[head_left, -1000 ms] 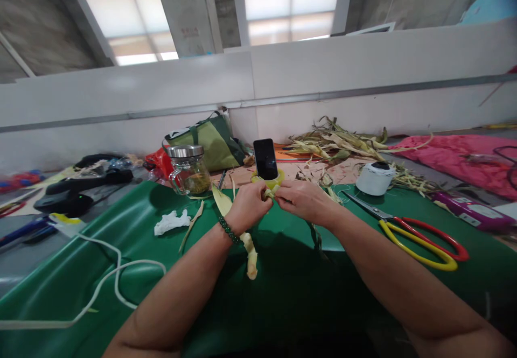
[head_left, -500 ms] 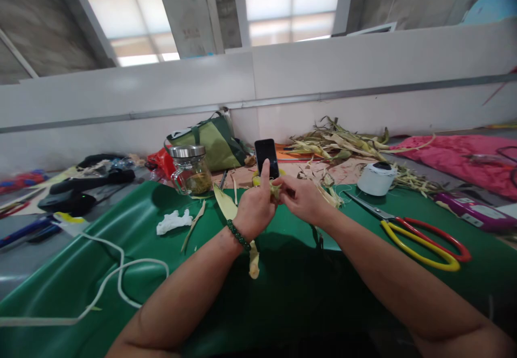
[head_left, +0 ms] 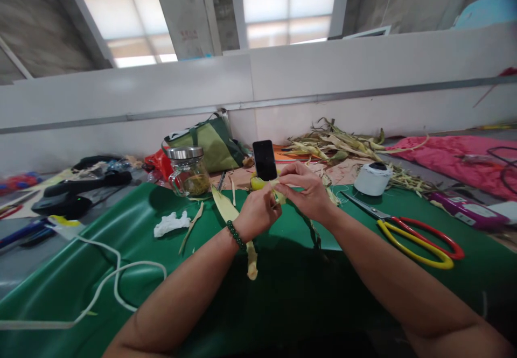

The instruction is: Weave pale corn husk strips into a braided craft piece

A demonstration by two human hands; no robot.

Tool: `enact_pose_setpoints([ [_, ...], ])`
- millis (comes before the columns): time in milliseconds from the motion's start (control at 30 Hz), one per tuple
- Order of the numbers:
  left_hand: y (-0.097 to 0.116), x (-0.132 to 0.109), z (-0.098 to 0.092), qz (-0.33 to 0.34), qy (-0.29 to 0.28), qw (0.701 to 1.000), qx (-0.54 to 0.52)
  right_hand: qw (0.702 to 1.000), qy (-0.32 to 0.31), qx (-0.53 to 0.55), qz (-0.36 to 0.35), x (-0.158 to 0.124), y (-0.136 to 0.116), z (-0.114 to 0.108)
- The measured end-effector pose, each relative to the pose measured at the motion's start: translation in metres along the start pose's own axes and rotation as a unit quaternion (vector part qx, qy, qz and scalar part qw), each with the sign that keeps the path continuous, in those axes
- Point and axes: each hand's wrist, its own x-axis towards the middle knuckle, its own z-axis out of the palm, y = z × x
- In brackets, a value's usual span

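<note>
My left hand (head_left: 258, 212), with a green beaded bracelet (head_left: 236, 235) at its wrist, is closed on a pale yellow-green corn husk (head_left: 280, 193). From the right, my right hand (head_left: 307, 190) pinches the same husk between thumb and fingers, so most of it is hidden. A broad husk strip (head_left: 222, 204) slants behind my left wrist. Below that wrist, a husk's thick pale butt end (head_left: 252, 264) sticks out over the green mat (head_left: 210, 304). Just beyond both hands stands a dark phone (head_left: 264, 160), upright, with something yellow at its base.
Red-and-yellow-handled scissors (head_left: 416, 245) lie open on the right, near a white thread spool (head_left: 372, 179). Left are a lidded glass jar (head_left: 189, 172), crumpled white tissue (head_left: 172, 224) and a white cord (head_left: 117, 277). A dried husk pile (head_left: 335, 142) lies behind, along the wall.
My left index finger, stretched up before the phone earlier, is now curled down to the husk. The phone's screen shows fully. My right hand has risen slightly, fingers still pinched on the husk.
</note>
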Motion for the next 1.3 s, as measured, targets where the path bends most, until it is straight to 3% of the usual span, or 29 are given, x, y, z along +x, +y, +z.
enact_pose_setpoints([
  [100, -0.001, 0.001, 0.004, 0.007, -0.022, 0.999, -0.022, 0.997, 0.034, 0.057, 0.026, 0.002, -0.001, -0.002],
  [200, -0.002, 0.001, 0.003, 0.003, -0.062, 0.992, -0.113, 0.993, 0.037, 0.096, 0.060, 0.004, 0.000, -0.006],
  [333, -0.008, 0.005, -0.007, -0.030, -0.140, 0.943, -0.300, 0.985, -0.034, 0.103, 0.134, 0.007, 0.005, -0.012],
  [433, -0.012, 0.008, -0.015, -0.063, -0.141, 0.914, -0.374, 0.977, -0.110, 0.090, 0.158, 0.009, 0.007, -0.014],
  [500, -0.012, 0.008, -0.017, -0.068, -0.147, 0.907, -0.390, 0.977, -0.124, 0.083, 0.154, 0.009, 0.007, -0.012],
  [633, -0.009, 0.007, -0.017, -0.066, -0.203, 0.883, -0.419, 0.985, -0.038, 0.069, 0.154, 0.009, 0.010, -0.010],
  [767, -0.008, 0.005, -0.018, -0.061, -0.258, 0.866, -0.423, 0.969, 0.067, 0.101, 0.213, 0.011, 0.019, -0.013],
  [867, -0.010, 0.006, -0.021, -0.075, -0.253, 0.861, -0.435, 0.951, 0.110, 0.135, 0.256, 0.014, 0.025, -0.018],
  [933, -0.012, 0.006, -0.023, -0.089, -0.240, 0.856, -0.448, 0.943, 0.095, 0.168, 0.273, 0.015, 0.027, -0.020],
  [1100, -0.017, 0.009, -0.026, -0.114, -0.178, 0.849, -0.485, 0.914, -0.074, 0.272, 0.292, 0.013, 0.020, -0.021],
  [1167, -0.017, 0.010, -0.026, -0.128, -0.161, 0.848, -0.489, 0.932, -0.110, 0.237, 0.250, 0.012, 0.016, -0.018],
  [1300, -0.014, 0.010, -0.023, -0.143, -0.141, 0.869, -0.452, 0.965, -0.095, 0.165, 0.179, 0.009, 0.011, -0.011],
])
